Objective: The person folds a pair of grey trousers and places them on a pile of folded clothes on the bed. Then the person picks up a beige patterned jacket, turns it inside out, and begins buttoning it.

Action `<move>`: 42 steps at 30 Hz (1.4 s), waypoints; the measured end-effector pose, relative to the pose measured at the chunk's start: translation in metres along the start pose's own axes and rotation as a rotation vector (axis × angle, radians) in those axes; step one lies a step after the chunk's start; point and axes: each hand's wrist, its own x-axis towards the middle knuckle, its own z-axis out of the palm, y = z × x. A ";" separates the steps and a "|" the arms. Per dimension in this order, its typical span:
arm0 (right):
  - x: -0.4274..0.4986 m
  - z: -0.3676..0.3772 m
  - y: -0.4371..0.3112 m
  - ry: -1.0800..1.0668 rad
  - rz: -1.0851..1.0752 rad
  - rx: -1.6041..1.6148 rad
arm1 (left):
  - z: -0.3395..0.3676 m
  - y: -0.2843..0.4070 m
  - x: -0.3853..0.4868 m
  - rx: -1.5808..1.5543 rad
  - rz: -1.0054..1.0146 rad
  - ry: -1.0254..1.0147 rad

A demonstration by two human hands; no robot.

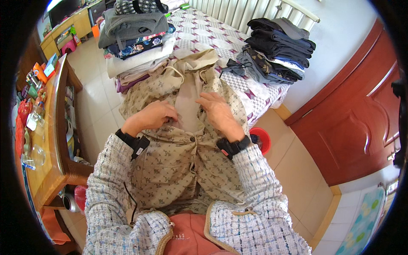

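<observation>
A beige hooded jacket with a dark printed pattern lies spread before me, its hood on the bed and its lower part reaching toward my body. Near the middle, a dark snap button joins the two fronts; above it they part, showing the pale lining. My left hand has its fingers curled on the left front edge, beside a snap. On the opposite front edge, my right hand holds the cloth, its thumb mostly hidden. Light drawstrings hang at the neck.
Folded clothes are stacked at the bed's left, and a darker clothes pile at its right. The patterned bedspread lies beneath. A wooden table with clutter stands left; a red bucket and red-brown door are right.
</observation>
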 end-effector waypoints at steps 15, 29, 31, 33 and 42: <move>0.027 -0.037 0.027 -0.269 0.221 0.873 | -0.032 0.010 0.015 -0.008 -0.067 0.364; 0.011 0.016 0.033 0.038 0.533 0.444 | 0.033 0.018 0.051 -0.715 -0.344 0.385; 0.013 0.024 0.035 0.137 0.450 0.292 | 0.032 0.018 0.048 -0.607 -0.255 0.361; 0.017 0.031 0.036 0.177 0.338 0.056 | 0.032 0.020 0.046 -0.523 -0.197 0.284; 0.022 0.015 0.048 -0.171 0.533 0.748 | 0.049 0.001 0.053 -0.133 -0.168 0.380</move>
